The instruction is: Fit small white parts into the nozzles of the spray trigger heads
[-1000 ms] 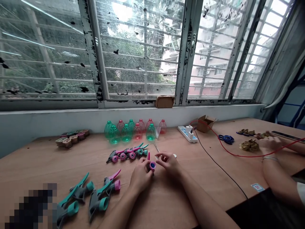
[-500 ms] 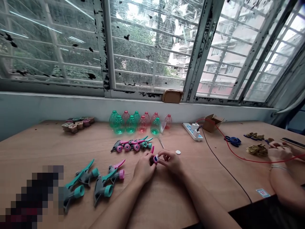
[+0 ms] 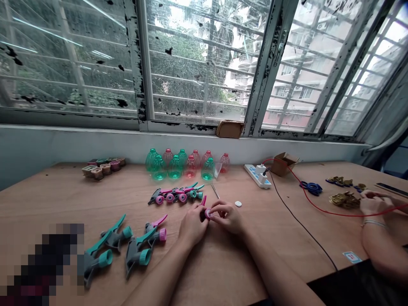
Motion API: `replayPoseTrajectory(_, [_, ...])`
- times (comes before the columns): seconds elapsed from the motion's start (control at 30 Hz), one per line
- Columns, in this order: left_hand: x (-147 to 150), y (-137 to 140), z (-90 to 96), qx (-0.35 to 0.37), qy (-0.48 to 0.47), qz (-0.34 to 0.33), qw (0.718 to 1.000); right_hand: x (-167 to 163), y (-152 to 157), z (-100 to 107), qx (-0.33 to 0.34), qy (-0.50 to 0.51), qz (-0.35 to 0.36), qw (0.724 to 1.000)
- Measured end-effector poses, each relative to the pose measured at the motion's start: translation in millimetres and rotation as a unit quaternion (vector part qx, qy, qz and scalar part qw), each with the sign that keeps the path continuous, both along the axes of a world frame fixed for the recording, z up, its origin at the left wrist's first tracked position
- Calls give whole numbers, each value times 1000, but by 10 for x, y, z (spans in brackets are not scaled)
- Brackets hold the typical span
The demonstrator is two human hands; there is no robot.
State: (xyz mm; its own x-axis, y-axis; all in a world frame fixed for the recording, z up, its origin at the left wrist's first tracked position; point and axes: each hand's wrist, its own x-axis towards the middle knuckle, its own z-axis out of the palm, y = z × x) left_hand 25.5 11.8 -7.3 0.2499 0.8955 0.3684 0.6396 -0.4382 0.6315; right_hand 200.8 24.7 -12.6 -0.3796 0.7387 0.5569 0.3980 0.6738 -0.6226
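My left hand (image 3: 194, 225) is wrapped around a spray trigger head (image 3: 204, 201), whose pink lever points up out of the fist. Its pink collar (image 3: 208, 213) faces my right hand, with something pale inside its opening. My right hand (image 3: 228, 216) has thumb and fingertips pressed together at that collar; whether a small part is between them is hidden. Just beyond it lies a white disc (image 3: 238, 204). Left of my arms are larger-looking trigger heads with teal levers (image 3: 138, 250) and one with a pink collar (image 3: 156, 230).
Behind my hands are a row of trigger heads (image 3: 175, 194), a metal tweezer-like tool (image 3: 215, 191) and green and pink clear bottles (image 3: 175, 167). A power strip (image 3: 258, 176), cables and a cardboard box (image 3: 283, 164) stand right. At far right, another person's hands (image 3: 374, 203) work near brass-coloured parts (image 3: 344, 199).
The white and bluish piece that stood out at the collar now shows less, and the collar's pink rim is more visible. My right fingertips have closed in on the collar.
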Motion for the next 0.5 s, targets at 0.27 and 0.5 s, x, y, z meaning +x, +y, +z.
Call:
replayPoseTrajectory(0.27, [19,-5,-16,1,19,1,1000,-12,37,-25,19,11,-31,999])
replayPoseTrajectory(0.5, [17,1,-37,-4,41,-4,999,13,34,-18,26,-14,-47,998])
